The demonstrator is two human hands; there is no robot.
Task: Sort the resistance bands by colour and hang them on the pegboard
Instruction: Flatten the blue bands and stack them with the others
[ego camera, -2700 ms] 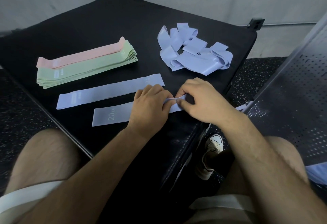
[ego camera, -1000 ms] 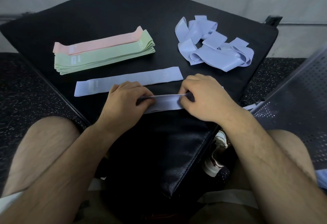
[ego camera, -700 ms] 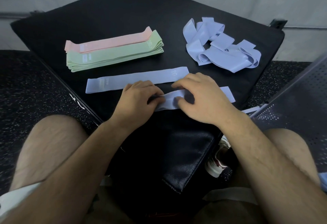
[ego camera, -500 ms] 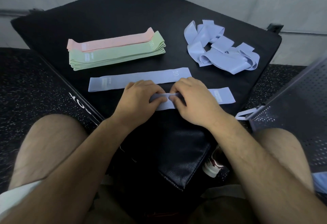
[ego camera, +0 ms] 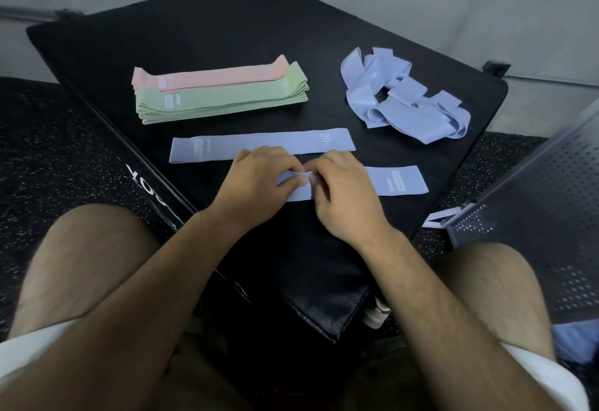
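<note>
While pinching the purple band (ego camera: 395, 181) at its middle, just nearer than the flat band (ego camera: 262, 146) marked 20, keep it pressed low on the table (ego camera: 227, 21) to line up its two layers edge to edge. Note the left grip (ego camera: 256, 180) pinching the band's left part, thumb on top, and the right grip (ego camera: 343, 190) clenched on it right alongside, fingers curled over a small raised fold. Smooth that fold outward with the thumbs rather than tugging. Probably stretchy and springy, so ease off slowly. Square the ends, then lay it on top of the flat band to start a purple stack. Leave alone the green stack (ego camera: 220, 99) and the pink band (ego camera: 210, 77) lying on it, both beyond the flat band and a little to its left. Take the next one from the tangled purple pile (ego camera: 405, 102), beyond the flat band to its right. Save hanging for later, probably on the perforated panel (ego camera: 534, 200) well off to the right of the flat band.

Against the oldest view: no longer sticking out left of the left grip with its number showing, but reaching out right of the right grip with a white label up. Against a second ago: grips closer together, nearly touching, and close against the flat band's near edge. Flat band, green stack, pink band and pile lying just as before.
</note>
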